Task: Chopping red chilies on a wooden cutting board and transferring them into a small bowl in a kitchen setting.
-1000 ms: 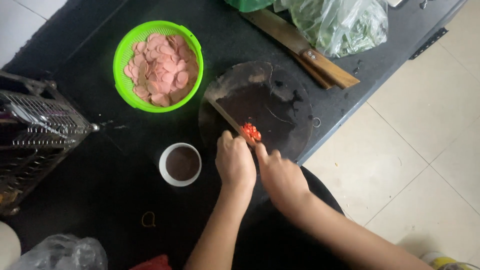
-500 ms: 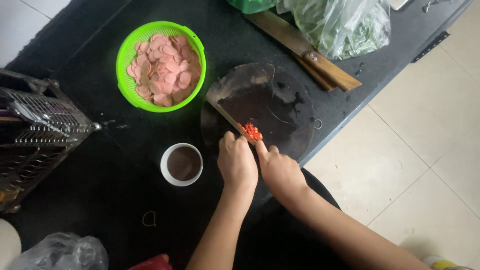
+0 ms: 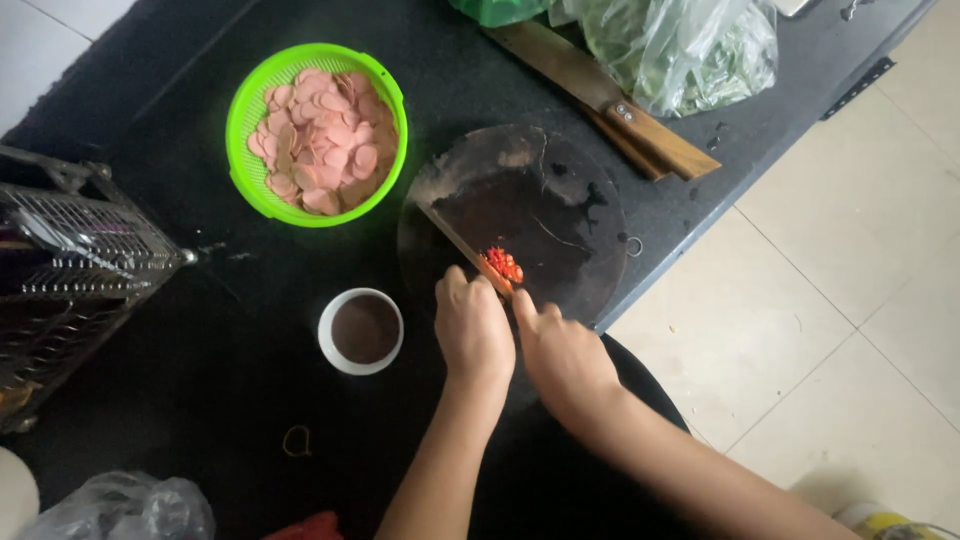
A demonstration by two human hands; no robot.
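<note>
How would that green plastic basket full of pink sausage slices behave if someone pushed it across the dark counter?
The green plastic basket looks light and thin-walled, so it would probably slide easily. It sits wide and low, so tipping seems unlikely. The pink sausage slices lie loosely heaped and might shift.

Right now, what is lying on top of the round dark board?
On the board lie chopped red chili and a knife blade. The left hand and right hand cover its near edge, so the knife handle and anything beneath them are hidden.

Black counter bears round chopping board, green basket, cup
</note>
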